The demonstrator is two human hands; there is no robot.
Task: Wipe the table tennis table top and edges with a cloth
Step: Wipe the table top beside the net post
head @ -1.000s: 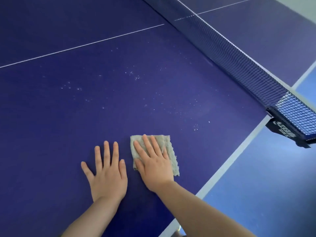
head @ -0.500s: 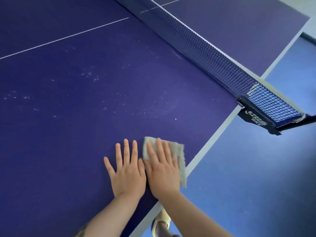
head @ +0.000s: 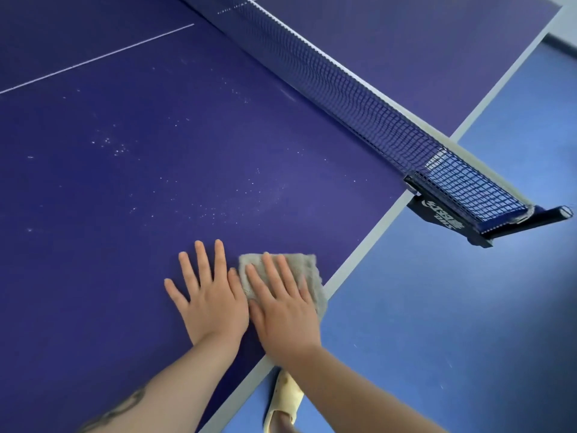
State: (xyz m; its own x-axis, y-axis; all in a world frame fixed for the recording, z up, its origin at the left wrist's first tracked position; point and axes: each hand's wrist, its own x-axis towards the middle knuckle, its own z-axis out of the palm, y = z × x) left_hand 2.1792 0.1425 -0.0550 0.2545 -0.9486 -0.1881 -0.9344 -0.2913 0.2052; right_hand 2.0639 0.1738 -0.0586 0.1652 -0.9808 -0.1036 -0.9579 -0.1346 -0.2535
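Cloth (head: pixel 282 270), grey, folded, lies flat on table top (head: pixel 156 182) near white side edge, one corner reaching edge line. Right hand (head: pixel 281 310) presses it, fingers straight and spread. Left hand (head: pixel 212 298) flat on bare surface just beside, fingers splayed. White specks scattered across top. Net clamp (head: pixel 443 220) bears white logo, lettering unreadable. Net (head: pixel 343 85) spans table.

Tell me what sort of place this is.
Probably an indoor sports or games room: a dark blue table tennis table with white lines, a blue mesh net on a clamped black post, and smooth blue flooring.
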